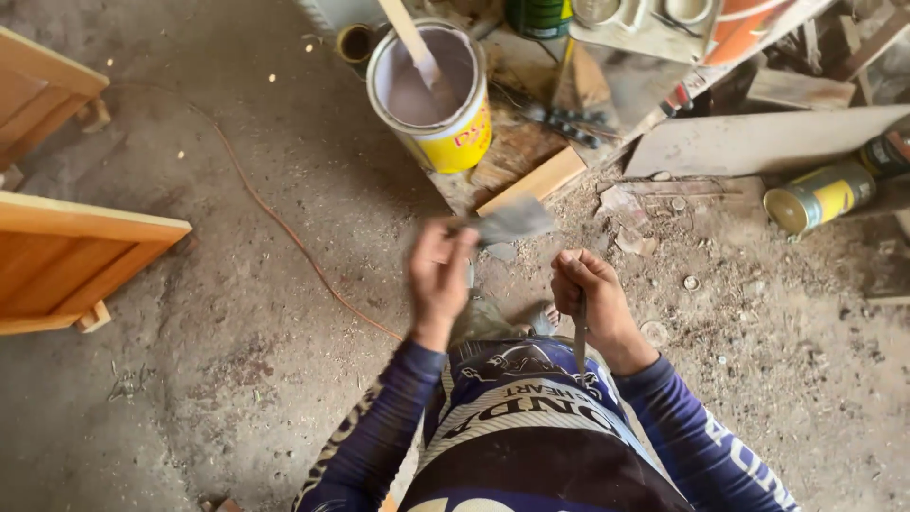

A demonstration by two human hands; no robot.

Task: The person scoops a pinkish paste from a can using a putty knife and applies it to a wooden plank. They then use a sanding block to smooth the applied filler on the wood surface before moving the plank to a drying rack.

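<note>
Yellow paint can (453, 133) w/ greyish paint; orange cable (284, 228).

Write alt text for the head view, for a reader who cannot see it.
Seen from above, the left hand holds a blurred grey scraper and the right hand grips a thin dark tool. Ahead on the dusty floor stands an open yellow paint can with a stirring stick.

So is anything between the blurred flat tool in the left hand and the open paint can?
Nothing visible. The left hand holds the tool just below the plank, and the paint can sits up-left of it with only bare board between. A stir stick already stands in the can.
</note>
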